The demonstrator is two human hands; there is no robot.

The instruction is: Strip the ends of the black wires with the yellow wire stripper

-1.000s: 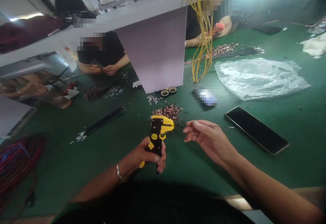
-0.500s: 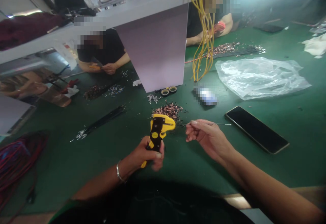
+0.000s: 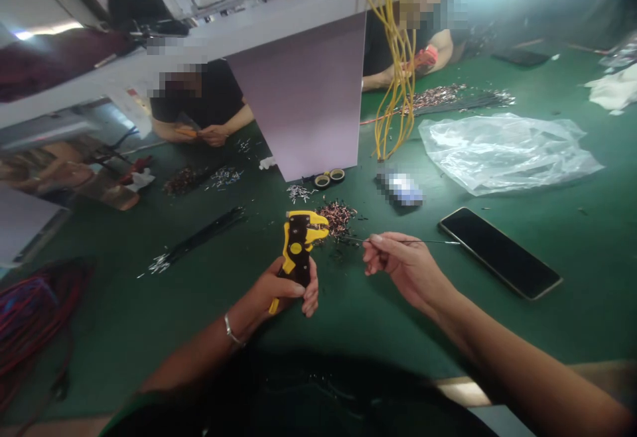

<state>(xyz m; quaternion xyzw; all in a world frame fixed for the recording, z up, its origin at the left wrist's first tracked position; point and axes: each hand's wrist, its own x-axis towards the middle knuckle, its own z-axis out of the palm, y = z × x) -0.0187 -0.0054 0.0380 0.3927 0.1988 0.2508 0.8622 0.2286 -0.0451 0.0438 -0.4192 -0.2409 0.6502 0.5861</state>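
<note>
My left hand grips a yellow-and-black wire stripper upright by its handles, its jaws pointing up and away from me. My right hand pinches a thin black wire between thumb and forefinger. The wire runs sideways, with one end towards the stripper and a bare-looking tip past my fingers on the right. A small gap separates that wire from the stripper's jaws. Just beyond the stripper lies a heap of copper-coloured wire terminals on the green table mat.
A black smartphone lies right of my right hand, beyond it a crumpled clear plastic bag. A bundle of black wires lies left, near a red-and-blue cable coil. Two co-workers sit opposite, beyond a white panel and hanging yellow wires.
My left hand has moved the stripper up and to the left, over towards the copper heap, and tilted it slightly. My right hand and its wire have stayed almost still.
</note>
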